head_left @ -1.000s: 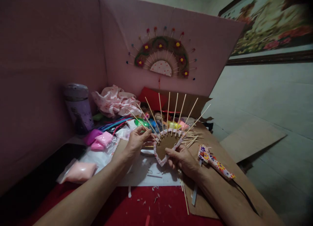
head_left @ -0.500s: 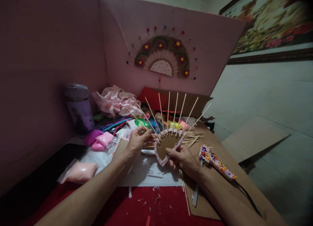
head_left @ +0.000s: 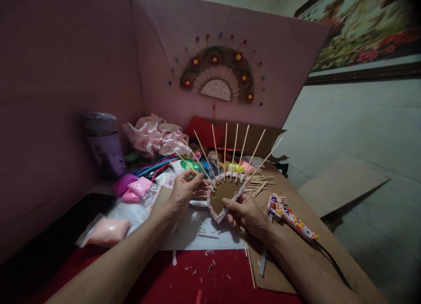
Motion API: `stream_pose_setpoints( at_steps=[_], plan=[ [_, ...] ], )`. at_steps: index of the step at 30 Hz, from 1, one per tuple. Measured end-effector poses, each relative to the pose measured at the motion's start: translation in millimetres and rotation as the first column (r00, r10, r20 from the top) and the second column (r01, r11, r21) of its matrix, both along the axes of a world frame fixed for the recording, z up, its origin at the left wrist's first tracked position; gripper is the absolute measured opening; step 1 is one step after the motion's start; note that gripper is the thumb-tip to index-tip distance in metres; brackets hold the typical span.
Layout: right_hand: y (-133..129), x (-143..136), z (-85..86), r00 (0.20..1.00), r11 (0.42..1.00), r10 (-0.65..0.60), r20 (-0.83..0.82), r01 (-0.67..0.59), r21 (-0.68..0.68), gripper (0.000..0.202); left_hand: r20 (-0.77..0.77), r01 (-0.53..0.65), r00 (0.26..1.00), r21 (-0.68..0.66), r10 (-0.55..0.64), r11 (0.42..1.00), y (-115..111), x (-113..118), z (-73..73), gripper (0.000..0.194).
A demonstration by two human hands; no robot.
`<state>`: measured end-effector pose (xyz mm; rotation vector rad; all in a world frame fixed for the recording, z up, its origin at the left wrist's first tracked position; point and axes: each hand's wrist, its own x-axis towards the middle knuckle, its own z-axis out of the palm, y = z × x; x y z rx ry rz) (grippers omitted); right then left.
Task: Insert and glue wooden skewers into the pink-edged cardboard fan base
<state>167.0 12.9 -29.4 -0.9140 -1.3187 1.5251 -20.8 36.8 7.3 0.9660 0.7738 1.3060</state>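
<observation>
My right hand (head_left: 245,210) grips the lower right edge of a rounded cardboard piece (head_left: 225,199), its thumb on the brown face. Pink-and-white cloth trims the rim of the piece. Several thin wooden sticks (head_left: 226,146) fan upward from its top edge. At the left end of the fan, my left hand (head_left: 187,188) is closed in a pinch on the leftmost stick (head_left: 180,156). Part of that stick is hidden behind its fingers. To the right of my right hand lies a glue gun (head_left: 292,218) wrapped in flowered cloth, with a black cord.
Loose sticks (head_left: 259,184) lie on a cardboard sheet (head_left: 272,273) at right. Pink clay packets (head_left: 108,230), a purple tumbler (head_left: 105,146) and crumpled cloth (head_left: 154,135) stand or lie at left. A decorated fan-shaped piece (head_left: 215,72) hangs on the pink board behind.
</observation>
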Motion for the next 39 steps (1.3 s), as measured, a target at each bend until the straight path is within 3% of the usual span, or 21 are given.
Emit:
stream_pose_setpoints(
  at_steps=[39],
  plan=[
    [-0.8, -1.3, 4.1, 1.000, 1.000, -0.014, 0.008, 0.014, -0.004, 0.034, -0.045, 0.007, 0.999, 0.029, -0.006, 1.000, -5.0, 4.0, -0.5, 0.038]
  ],
)
